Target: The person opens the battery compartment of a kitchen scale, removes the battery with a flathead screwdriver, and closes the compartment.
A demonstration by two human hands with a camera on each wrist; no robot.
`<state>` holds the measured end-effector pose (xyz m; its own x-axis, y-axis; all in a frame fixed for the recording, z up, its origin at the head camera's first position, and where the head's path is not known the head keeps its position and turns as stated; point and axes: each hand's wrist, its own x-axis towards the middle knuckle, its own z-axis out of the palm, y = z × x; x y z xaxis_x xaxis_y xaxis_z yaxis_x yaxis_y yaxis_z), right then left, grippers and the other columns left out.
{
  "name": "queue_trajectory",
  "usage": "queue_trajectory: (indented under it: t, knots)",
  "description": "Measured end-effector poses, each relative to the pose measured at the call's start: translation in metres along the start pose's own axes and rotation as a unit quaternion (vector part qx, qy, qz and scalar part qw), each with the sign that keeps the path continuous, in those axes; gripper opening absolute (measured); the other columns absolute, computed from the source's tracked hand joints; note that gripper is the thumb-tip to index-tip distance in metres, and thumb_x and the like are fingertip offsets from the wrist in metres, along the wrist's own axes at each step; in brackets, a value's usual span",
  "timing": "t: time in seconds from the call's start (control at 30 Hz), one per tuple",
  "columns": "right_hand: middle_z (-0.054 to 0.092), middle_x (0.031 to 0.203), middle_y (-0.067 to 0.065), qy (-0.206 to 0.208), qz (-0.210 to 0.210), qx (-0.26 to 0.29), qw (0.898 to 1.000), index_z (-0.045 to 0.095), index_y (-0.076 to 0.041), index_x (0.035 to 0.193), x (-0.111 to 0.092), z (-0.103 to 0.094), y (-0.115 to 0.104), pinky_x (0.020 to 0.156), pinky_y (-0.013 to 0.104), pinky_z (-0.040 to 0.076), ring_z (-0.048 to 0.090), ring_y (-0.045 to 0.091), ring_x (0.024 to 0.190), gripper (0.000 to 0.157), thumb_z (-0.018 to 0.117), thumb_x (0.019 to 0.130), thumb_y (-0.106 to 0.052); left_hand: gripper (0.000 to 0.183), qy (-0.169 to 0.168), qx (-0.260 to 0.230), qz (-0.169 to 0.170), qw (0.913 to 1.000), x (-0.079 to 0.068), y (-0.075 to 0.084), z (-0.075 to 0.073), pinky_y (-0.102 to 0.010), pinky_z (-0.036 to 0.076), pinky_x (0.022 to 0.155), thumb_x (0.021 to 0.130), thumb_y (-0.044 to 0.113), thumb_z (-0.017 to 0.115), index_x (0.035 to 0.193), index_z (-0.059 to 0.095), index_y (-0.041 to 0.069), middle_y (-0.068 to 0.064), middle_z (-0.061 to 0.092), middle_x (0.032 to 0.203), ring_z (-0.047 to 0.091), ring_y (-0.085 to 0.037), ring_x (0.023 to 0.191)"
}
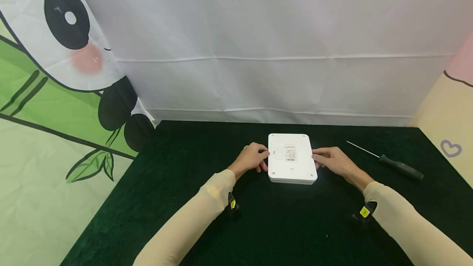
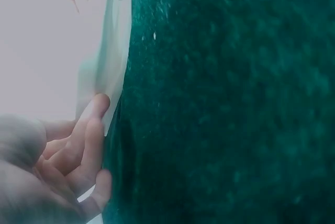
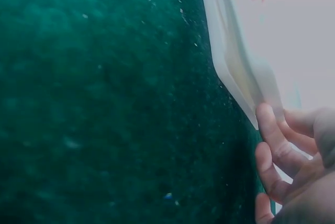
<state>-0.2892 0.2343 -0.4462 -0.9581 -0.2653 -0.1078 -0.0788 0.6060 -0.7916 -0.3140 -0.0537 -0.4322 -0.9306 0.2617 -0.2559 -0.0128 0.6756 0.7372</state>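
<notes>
A flat white rectangular device with rounded corners, a printed label and small corner screws lies label side up on the dark green cloth. My left hand pinches its left edge, thumb at the top and fingers along the side. On the opposite edge, my right hand grips in the same way. The left wrist view shows the fingertips against the pale side wall of the device. In the right wrist view, fingers press the other side wall, where a groove runs along the device.
A screwdriver with a black handle and a thin metal shaft lies to the right of my right hand. Dark green cloth covers the table. White fabric hangs behind it, with a cartoon-printed sheet at the left.
</notes>
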Motion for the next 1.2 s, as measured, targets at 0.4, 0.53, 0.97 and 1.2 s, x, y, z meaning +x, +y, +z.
queue_trajectory:
  t: [0.4, 0.53, 0.97, 1.2]
  knots:
    - [0.067, 0.095, 0.012, 0.07, 0.01, -0.045, 0.996, 0.053, 0.002, 0.133, -0.023, 0.01, -0.018, 0.067, 0.03, 0.044, 0.058, 0.021, 0.082, 0.048, 0.057, 0.099, -0.031, 0.027, 0.099, 0.134, 0.044, 0.985, 0.036, 0.011, -0.015, -0.032, 0.048, 0.074, 0.102, 0.027, 0.052, 0.12, 0.064, 0.011, -0.005, 0.066, 0.109, 0.057, -0.019, 0.089]
    - [0.065, 0.094, 0.012, 0.091, 0.021, -0.065, 0.994, 0.052, 0.004, 0.133, -0.034, 0.018, -0.028, 0.064, 0.03, 0.041, 0.055, 0.019, 0.076, 0.056, 0.062, 0.095, -0.036, 0.037, 0.092, 0.167, 0.051, 0.9803, 0.052, 0.014, -0.016, -0.043, 0.042, 0.101, 0.104, 0.027, 0.045, 0.139, 0.053, 0.014, -0.007, 0.053, 0.139, 0.048, -0.026, 0.123]
    - [0.046, 0.1, 0.012, 0.14, 0.056, -0.089, 0.984, 0.044, 0.0, 0.139, -0.044, 0.047, -0.034, 0.06, 0.029, 0.036, 0.045, 0.02, 0.077, 0.072, 0.074, 0.085, -0.038, 0.041, 0.052, 0.182, 0.074, 0.9791, 0.072, 0.025, -0.006, -0.05, 0.028, 0.111, 0.108, 0.028, 0.034, 0.146, 0.047, 0.02, 0.0, 0.039, 0.156, 0.034, -0.028, 0.14]
    - [0.046, 0.1, 0.012, 0.143, 0.058, -0.091, 0.984, 0.043, -0.001, 0.14, -0.041, 0.041, -0.027, 0.059, 0.029, 0.037, 0.045, 0.02, 0.077, 0.072, 0.075, 0.085, -0.035, 0.039, 0.06, 0.177, 0.068, 0.98, 0.074, 0.029, -0.003, -0.048, 0.029, 0.11, 0.107, 0.027, 0.036, 0.143, 0.051, 0.02, 0.0, 0.044, 0.153, 0.038, -0.027, 0.136]
